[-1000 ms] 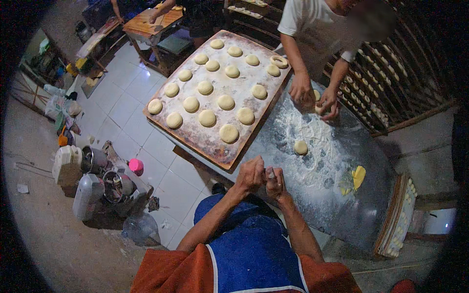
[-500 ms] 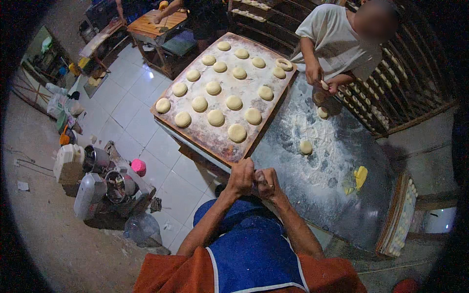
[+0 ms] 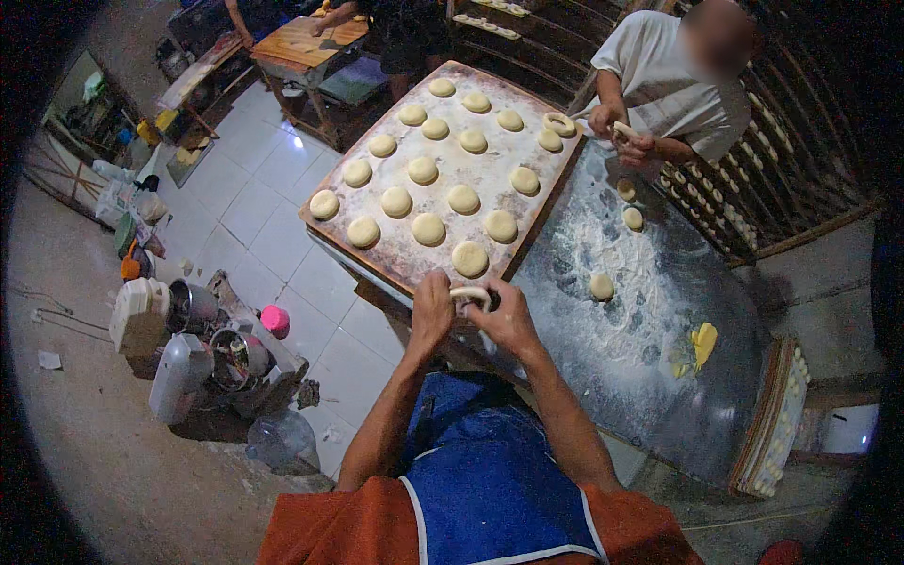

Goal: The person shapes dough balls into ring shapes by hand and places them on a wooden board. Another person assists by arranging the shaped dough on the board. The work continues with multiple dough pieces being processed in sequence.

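**You hold a dough ring**

Your left hand [image 3: 432, 313] curls on the 9 o'clock side of the dough ring [image 3: 469, 291], and your right hand [image 3: 508, 320] grips its 3 o'clock side, maybe so it won't sag. It's by the near edge of the board [image 3: 482, 171]. At 12 o'clock, dough rounds [image 3: 470, 258] sit apart, perhaps to stop sticking. At 2 o'clock, flour [image 3: 617, 306] dusts the table [image 3: 711, 410], likely for that too. At 1 o'clock, a co-worker [image 3: 669, 104] holds another ring [image 3: 621, 130].

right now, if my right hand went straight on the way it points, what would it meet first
Past the dough ring it holds, your right hand would probably meet the nearest dough round on the board, though the hand's height is unclear.
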Tool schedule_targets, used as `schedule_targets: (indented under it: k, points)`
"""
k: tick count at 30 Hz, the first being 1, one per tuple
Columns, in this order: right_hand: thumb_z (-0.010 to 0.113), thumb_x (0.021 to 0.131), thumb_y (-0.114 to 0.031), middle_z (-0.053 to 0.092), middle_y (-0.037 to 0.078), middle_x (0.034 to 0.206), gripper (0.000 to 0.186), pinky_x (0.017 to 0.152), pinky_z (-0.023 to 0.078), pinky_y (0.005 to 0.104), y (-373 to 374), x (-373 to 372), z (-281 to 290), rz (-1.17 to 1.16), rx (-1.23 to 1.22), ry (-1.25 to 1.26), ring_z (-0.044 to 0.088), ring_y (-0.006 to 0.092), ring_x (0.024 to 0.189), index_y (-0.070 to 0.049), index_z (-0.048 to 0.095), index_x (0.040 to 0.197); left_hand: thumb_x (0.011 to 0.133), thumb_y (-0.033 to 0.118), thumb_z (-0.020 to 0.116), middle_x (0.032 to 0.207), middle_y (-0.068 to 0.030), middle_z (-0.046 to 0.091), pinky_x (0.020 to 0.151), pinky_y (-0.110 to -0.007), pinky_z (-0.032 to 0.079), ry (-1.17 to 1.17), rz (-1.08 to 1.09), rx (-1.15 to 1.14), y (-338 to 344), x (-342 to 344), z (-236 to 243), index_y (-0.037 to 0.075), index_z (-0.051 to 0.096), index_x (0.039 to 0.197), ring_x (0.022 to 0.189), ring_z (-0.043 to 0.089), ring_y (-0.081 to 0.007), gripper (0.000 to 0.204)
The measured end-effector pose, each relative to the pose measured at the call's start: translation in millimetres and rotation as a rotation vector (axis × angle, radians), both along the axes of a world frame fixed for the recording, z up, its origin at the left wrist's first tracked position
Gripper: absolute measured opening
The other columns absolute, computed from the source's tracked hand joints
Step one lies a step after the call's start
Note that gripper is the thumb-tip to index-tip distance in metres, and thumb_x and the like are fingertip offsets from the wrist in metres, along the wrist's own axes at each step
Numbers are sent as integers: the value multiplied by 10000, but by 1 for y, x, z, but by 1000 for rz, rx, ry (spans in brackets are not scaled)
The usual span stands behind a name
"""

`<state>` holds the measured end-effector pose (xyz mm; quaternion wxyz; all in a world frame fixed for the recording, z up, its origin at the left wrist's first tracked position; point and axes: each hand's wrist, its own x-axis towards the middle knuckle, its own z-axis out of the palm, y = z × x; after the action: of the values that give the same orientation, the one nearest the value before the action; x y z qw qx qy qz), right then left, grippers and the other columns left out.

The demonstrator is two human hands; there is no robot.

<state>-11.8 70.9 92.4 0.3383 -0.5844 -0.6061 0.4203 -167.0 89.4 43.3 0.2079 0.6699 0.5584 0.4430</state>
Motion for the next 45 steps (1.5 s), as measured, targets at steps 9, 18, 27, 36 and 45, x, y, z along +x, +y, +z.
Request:
schedule_targets:
  k: [9, 18, 27, 36, 45]
  points:
    - [560, 833, -105, 511, 238, 1123, 358, 912, 405, 464, 59, 14, -28, 113, 509, -477, 480, 407, 1078, 19, 492, 1163, 755, 195, 727, 815, -146, 547, 693, -418, 429, 141, -63, 13, 13, -10, -10, 21, 632, 879, 786, 528, -315, 234]
    - [703, 689, -120, 615, 200, 925, 272, 767, 486, 435, 122, 7, -29, 433, 214, -506, 595, 382, 864, 14, 567, 884, 805, 138, 617, 957, -219, 527, 771, -476, 418, 354, 238, 144, 57, -11, -5, -12, 577, 967, 867, 518, -369, 225]
    - [734, 697, -133, 665, 166, 926, 341, 750, 508, 368, -15, 187, -15, -143, -53, -87, 652, 281, 843, -17, 625, 999, 762, 168, 717, 719, -202, 572, 587, -422, 445, 293, -155, -320, 112, 4, 41, 33, 464, 846, 706, 583, -395, 299]
    - [746, 702, -102, 600, 131, 858, 254, 628, 486, 370, -88, 319, -54, -417, 245, -893, 607, 252, 731, -29, 569, 869, 790, 125, 698, 892, -195, 601, 678, -436, 470, 129, -597, -134, -20, 261, 23, 10, 466, 1077, 814, 588, -436, 386]
    - [701, 747, -18, 625, 107, 931, 318, 691, 506, 257, -115, 306, -37, -660, -84, 339, 611, 131, 828, -8, 501, 994, 883, 213, 639, 910, -86, 661, 783, -292, 500, -578, -604, -809, -63, 322, 28, -36, 627, 990, 865, 619, -152, 271]
